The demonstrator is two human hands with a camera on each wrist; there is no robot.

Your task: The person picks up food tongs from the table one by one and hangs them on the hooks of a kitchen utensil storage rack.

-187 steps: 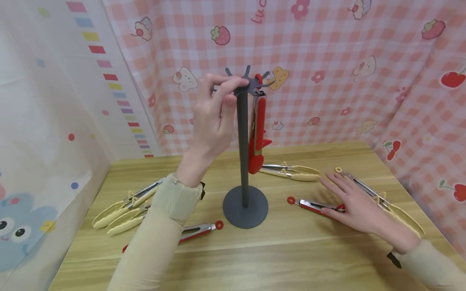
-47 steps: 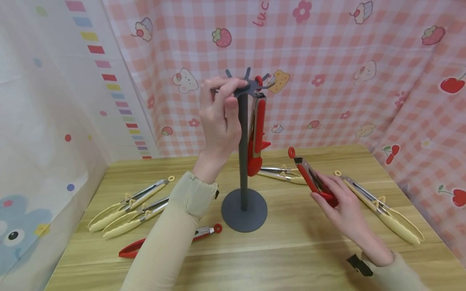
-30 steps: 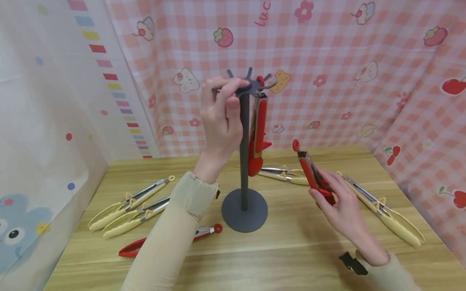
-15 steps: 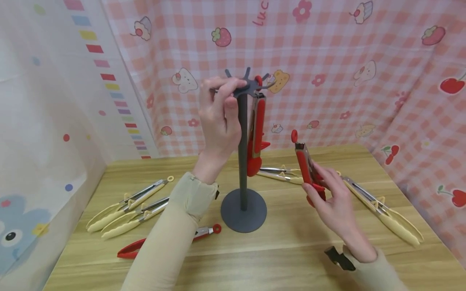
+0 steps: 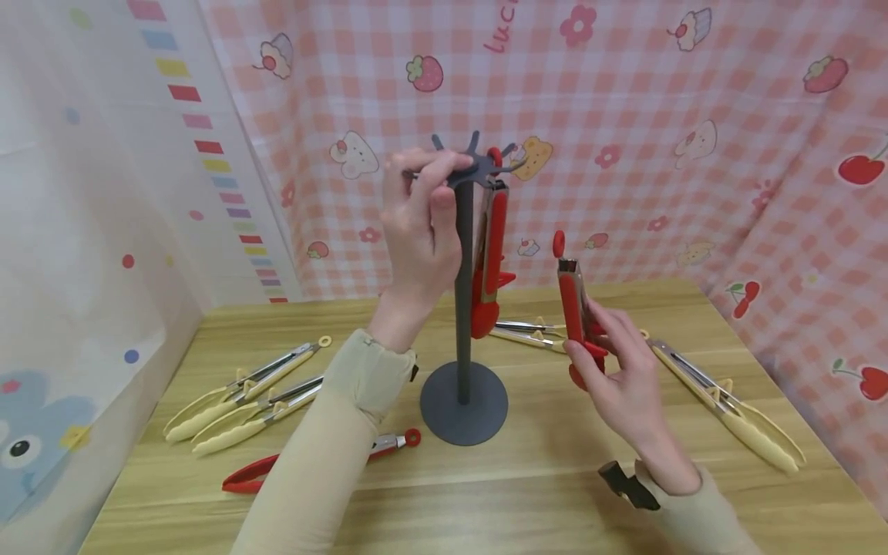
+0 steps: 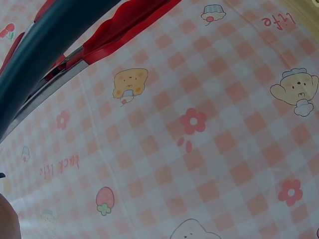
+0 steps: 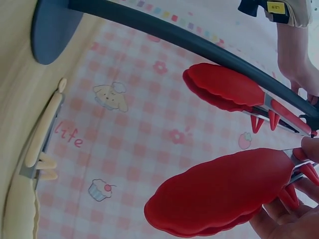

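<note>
A dark grey rack with a round base and curved hooks [image 5: 464, 308] stands mid-table. My left hand [image 5: 423, 223] holds its top, fingers bent over the hub. From a hook on the right side hangs a pair of red tongs [image 5: 494, 239] by its ring, heads down. My right hand [image 5: 624, 378] grips a second pair of red tongs [image 5: 572, 301] in the air right of the rack, ring upward. Its closed red heads [image 7: 219, 194] point downward, near the hanging tongs' heads [image 7: 224, 84] in the right wrist view. The left wrist view shows the rack's post [image 6: 40, 55] and red tongs behind it.
On the wooden table [image 5: 486, 509], cream tongs [image 5: 236, 393] lie at the left, another cream pair [image 5: 527, 335] behind the rack and one more [image 5: 728, 401] at the right. Red tongs [image 5: 250, 474] lie partly under my left forearm. Checked cloth [image 5: 624, 100] hangs behind.
My right hand has picked the red tongs up off the table, tipped them ring-up, and carried them up and left toward the rack. My left hand stays on the rack's top.
</note>
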